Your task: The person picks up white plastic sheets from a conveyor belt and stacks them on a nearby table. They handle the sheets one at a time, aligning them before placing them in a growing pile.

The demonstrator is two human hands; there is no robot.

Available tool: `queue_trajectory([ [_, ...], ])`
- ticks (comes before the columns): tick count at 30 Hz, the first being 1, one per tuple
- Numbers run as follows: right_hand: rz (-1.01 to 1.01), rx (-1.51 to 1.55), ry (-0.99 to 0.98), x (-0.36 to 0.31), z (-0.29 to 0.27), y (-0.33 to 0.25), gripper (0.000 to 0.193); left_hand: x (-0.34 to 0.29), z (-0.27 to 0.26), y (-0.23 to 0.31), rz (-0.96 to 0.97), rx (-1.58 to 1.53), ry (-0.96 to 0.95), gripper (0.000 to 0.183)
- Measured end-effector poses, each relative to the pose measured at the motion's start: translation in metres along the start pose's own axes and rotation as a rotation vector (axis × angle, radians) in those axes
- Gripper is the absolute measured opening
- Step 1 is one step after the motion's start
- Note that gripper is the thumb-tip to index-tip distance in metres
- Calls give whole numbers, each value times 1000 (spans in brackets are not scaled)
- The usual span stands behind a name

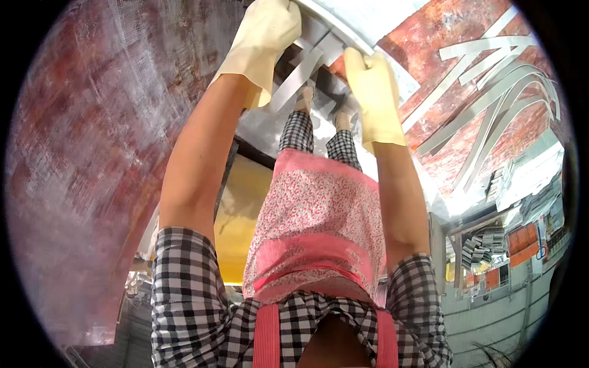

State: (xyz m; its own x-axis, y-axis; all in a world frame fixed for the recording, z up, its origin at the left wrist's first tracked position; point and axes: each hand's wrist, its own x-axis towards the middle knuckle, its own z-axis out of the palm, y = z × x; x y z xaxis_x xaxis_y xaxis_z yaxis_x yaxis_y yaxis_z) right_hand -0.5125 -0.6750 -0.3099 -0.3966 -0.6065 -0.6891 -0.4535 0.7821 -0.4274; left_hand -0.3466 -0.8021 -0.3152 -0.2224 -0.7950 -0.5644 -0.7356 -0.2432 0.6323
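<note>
Your left hand (267, 43), in a cream rubber glove, is curled closed over the grey metal strips (307, 64) at the curved rim of the silver metal sheet (350, 18). Your right hand (374, 92), gloved the same, clamps the strips just beside it, thumb up against the rim. The strips are flat, narrow, dull grey and overlap loosely between your hands. Their thin edges could cut through a glove if they slide in your grip, and a loose one could drop toward your feet below. More long strips (491, 98) lie fanned on the rust-red floor (92, 153), well apart at the right.
</note>
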Motion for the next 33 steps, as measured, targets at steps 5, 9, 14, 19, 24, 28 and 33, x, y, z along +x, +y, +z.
queue_trajectory([
  [5, -3, -104, 18, -19, -30, -20, 56, -14, -21, 42, 79, 54, 42, 38],
  [9, -66, -64, 84, -33, -39, -23, 58, -31, -35, 63, -46, -200, -69, 32],
  [14, -39, 17, -24, -42, -19, 1, 59, -48, -45, 38, 41, 55, -29, 37],
  [19, 212, 431, -320, -8, 31, 33, 57, -11, -13, -21, 57, 546, -129, 45],
  [24, 222, 520, -399, 34, 46, 50, 58, 32, 18, -52, 82, 855, -105, 51],
  [28, 271, 604, -402, 42, 48, 51, 52, 36, 23, -50, 106, 970, -156, 52],
  [33, 236, 944, -323, 11, 44, 61, 38, 22, 33, -55, 184, 571, 90, 45],
])
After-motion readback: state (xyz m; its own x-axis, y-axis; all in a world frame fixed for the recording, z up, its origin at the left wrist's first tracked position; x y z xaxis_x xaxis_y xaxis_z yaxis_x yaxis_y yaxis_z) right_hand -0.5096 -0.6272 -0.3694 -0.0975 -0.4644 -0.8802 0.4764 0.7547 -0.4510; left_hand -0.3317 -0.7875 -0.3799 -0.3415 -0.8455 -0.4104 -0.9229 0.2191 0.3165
